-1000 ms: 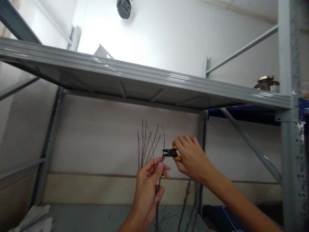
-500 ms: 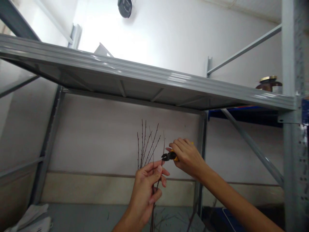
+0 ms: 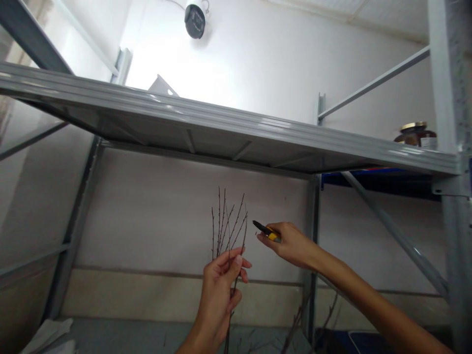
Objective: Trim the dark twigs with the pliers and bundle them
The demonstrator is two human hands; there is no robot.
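In the head view, with the grey upper shelf (image 3: pixel 228 115) as the landmark, both hands work in the space beneath its middle. The left hand (image 3: pixel 219 290) has its grip closed, thumb against fingers, around a thin stem (image 3: pixel 243 241), whose tip rises toward the shelf's underside without reaching it. A fan of budded twigs (image 3: pixel 219 236) stands under the same stretch of shelf, partly behind that hand; whether the grip takes these in as well, I cannot tell. The right hand (image 3: pixel 295 246), below the shelf and nearer its jar end, has its grip closed on yellow-and-black cutters (image 3: pixel 272 235). Their nose points toward the stem but stays clear of it, and it is seen nearly edge-on, so whether the 2 blades are parted cannot be told. On top of the shelf, at its far right, sits a jar (image 3: pixel 416 135); well below it, blurred branches (image 3: pixel 295 322) show over the lower shelf (image 3: pixel 129 337). As a judgement, the main hazard is a nipped fingertip, since the left fingers pinch the stem close to where the blades would meet it. The crowded stems could also let the wrong twig be caught, and a loose pinch could let the thin stem bend or twist away under the blades.
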